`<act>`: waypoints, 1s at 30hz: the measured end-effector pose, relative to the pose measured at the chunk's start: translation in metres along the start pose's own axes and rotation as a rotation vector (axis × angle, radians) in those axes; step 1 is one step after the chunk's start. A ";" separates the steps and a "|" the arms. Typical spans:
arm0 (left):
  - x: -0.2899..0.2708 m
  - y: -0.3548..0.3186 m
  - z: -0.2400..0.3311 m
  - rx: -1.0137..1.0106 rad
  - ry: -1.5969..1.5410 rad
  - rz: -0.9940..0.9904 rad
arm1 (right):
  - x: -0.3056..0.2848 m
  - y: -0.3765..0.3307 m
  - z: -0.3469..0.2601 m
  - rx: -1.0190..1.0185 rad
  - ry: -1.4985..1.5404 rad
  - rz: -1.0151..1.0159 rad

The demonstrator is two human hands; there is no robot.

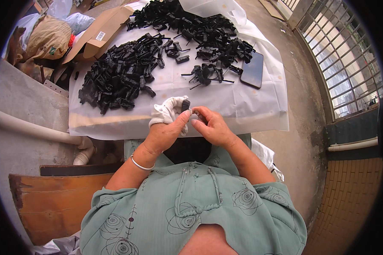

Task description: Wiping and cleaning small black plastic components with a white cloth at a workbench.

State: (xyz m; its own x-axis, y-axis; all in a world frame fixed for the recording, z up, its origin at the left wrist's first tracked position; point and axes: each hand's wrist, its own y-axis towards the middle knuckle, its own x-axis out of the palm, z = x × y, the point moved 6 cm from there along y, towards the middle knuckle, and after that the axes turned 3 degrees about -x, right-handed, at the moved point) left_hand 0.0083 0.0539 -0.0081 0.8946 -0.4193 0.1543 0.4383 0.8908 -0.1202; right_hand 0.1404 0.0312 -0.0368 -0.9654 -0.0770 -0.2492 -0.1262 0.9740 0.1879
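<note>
My left hand, with a white glove over its fingers and the thumb bare, is closed on a small black plastic part at the table's near edge. Close beside it is my right hand, bare, with thumb and fingers curled towards the left thumb; whatever lies between them is too small to make out. Beyond my hands, a large pile of black plastic parts covers the table's left side. A second pile of black pieces spreads over the far middle and right, with a small cluster of thin-armed pieces nearer me.
White plastic sheeting covers the table. A dark phone lies at its right. An open cardboard box and bags are at the far left. A pipe runs along the left wall; a barred window is at right.
</note>
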 end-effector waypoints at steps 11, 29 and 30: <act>-0.006 0.003 -0.008 -0.059 -0.389 -0.037 | -0.001 -0.008 -0.012 -0.049 0.027 -0.085; 0.011 -0.018 0.016 0.410 0.471 0.092 | -0.003 0.001 -0.054 -0.085 -0.064 0.066; 0.012 -0.020 0.018 0.449 0.456 0.112 | -0.003 0.001 -0.054 -0.114 -0.087 0.089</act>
State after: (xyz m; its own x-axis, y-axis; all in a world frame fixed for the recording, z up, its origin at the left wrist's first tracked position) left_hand 0.0091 0.0346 0.0140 0.9232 -0.2643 -0.2791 0.3498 0.8785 0.3253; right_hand 0.1308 0.0204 0.0157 -0.9512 0.0324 -0.3069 -0.0704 0.9454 0.3181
